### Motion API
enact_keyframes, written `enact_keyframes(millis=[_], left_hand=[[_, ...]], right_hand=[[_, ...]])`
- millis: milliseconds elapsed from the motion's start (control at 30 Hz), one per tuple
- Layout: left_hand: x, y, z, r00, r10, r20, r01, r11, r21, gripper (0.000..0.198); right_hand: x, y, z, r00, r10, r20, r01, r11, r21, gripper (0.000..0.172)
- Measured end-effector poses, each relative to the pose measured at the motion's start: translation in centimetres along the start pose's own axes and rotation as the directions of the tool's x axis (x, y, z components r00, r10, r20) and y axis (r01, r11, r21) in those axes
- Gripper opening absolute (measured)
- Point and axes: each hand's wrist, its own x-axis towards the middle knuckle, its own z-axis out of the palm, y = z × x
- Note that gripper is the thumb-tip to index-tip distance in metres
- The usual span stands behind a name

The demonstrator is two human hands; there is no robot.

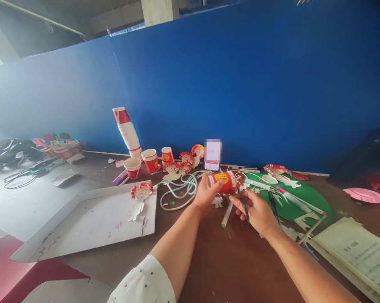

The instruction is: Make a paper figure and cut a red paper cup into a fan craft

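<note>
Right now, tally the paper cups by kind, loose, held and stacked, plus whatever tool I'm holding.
Loose standing cups: 3
Cup in left hand: 1
Stacks of cups: 1
Thin dark tool in right hand: 1
Total: 6

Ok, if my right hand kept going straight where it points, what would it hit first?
Probably the red paper cup in your left hand; your right hand and its thin dark tool aim at it, though depth is unclear.
</note>
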Motion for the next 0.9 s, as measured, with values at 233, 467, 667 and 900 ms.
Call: enact_keyframes(millis=[233,467,667,900], left_hand=[[-0.04,0.21,-0.12,0.999,0.03,-0.044,-0.03,0.999,-0.018,0.045],[0.43,-0.4,-0.36,0.989,-0.122,-0.083,0.128,0.99,0.067,0.056],[0.28,-0.32,-0.35,0.995,-0.092,-0.037,0.096,0.986,0.134,0.048],[-0.09,0.45,-0.14,0.996,-0.075,-0.039,0.078,0.992,0.1,0.042]], right_hand=[[-0.1,-0.05,0.11,0.999,-0.033,-0.024,0.032,0.999,-0.041,0.032],[-0.16,-0.29,0.24,1.0,-0.018,-0.006,0.018,0.998,-0.068,0.034],[0.09,-0.15,-0.02,1.0,0.015,0.008,-0.015,0.997,-0.071,0.035],[0.08,-0.06,-0.03,1.0,0.012,0.01,-0.011,0.998,-0.058,0.034]])
